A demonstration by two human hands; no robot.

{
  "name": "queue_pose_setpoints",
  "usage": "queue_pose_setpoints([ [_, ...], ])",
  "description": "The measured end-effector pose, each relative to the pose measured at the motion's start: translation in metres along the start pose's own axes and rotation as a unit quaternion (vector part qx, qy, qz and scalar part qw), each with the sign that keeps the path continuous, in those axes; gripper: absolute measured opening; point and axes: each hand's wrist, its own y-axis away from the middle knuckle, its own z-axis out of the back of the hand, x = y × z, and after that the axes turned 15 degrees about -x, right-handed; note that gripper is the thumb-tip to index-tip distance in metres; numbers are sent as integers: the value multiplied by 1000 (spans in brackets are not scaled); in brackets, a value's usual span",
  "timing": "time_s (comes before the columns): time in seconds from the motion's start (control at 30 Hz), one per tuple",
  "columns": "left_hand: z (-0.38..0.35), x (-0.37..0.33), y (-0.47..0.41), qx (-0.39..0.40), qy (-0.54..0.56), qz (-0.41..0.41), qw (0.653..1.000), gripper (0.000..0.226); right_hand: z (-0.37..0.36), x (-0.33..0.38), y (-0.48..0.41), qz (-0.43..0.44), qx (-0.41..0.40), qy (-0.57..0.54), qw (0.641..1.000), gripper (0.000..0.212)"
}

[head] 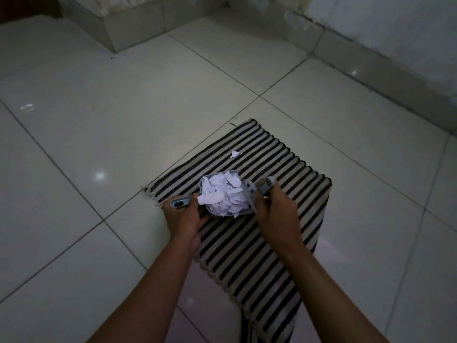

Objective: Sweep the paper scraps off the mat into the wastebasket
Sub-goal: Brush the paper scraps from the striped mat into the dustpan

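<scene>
A black-and-white striped mat (284, 169) lies on the tiled floor. Above its near-left part, my left hand (183, 220) grips the handle of a small grey dustpan (244, 211), which is heaped with white paper scraps (222, 194). My right hand (274, 211) grips a small grey hand brush (265, 185) held against the dustpan's right side. One loose white scrap (235, 153) lies on the mat farther away. No wastebasket is in view.
Glossy white floor tiles (111, 120) surround the mat. A tiled step or ledge (133, 28) stands at the far left, and a wall with a tiled skirting (371, 60) runs along the far right.
</scene>
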Motion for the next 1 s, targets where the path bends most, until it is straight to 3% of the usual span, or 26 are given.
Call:
queue_pose_setpoints([
  [0.13,0,0,0,-2,-4,-4,1000,44,18,-11,-18,-63,-55,21,996,3],
  [0.33,-4,2,-6,8,-1,11,1000,48,-4,-4,-9,9,8,-3,1000,6],
  [0.5,-10,-18,-24,23,24,24,999,34,19,-6,-68,-100,-37,-26,994,15],
  [0.57,-16,-26,-34,23,35,14,999,48,16,-7,-94,-86,-21,-21,996,15],
  [0.7,-27,-33,-50,8,33,-15,999,36,-10,-9,-134,-55,2,-19,998,25],
  [0.87,-29,-35,-58,-10,23,-20,1000,53,-50,-10,-141,45,73,46,995,23],
  [1.0,-29,-34,-55,-16,27,-31,999,50,-57,-11,-125,95,139,61,984,19],
])
